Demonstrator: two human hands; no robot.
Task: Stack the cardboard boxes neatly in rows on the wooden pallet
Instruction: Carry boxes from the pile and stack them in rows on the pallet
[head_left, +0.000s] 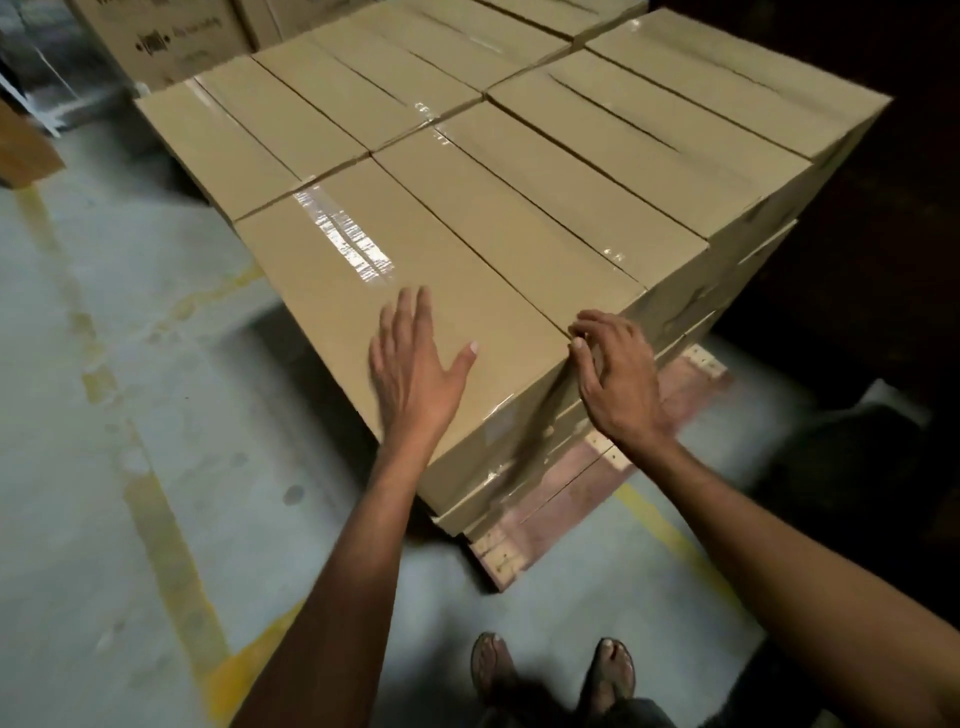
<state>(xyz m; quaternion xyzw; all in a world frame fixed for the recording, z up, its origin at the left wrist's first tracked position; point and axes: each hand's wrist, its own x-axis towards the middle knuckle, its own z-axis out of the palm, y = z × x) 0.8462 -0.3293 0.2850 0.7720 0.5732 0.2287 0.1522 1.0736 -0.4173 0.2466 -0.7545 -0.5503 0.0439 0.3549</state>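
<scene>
While we are standing at the wooden pallet (540, 519), we are laying our left hand (415, 374) flat, fingers straight and spread, on the nearest box (337, 270) of the top layer. Our right hand (618, 374) is touching that box's right corner with loosely bent fingers, gripping nothing. Cardboard boxes (597, 171) are lying in tight rows across the pallet.

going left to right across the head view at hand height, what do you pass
yellow floor line → left hand → right hand → wooden pallet corner
</scene>
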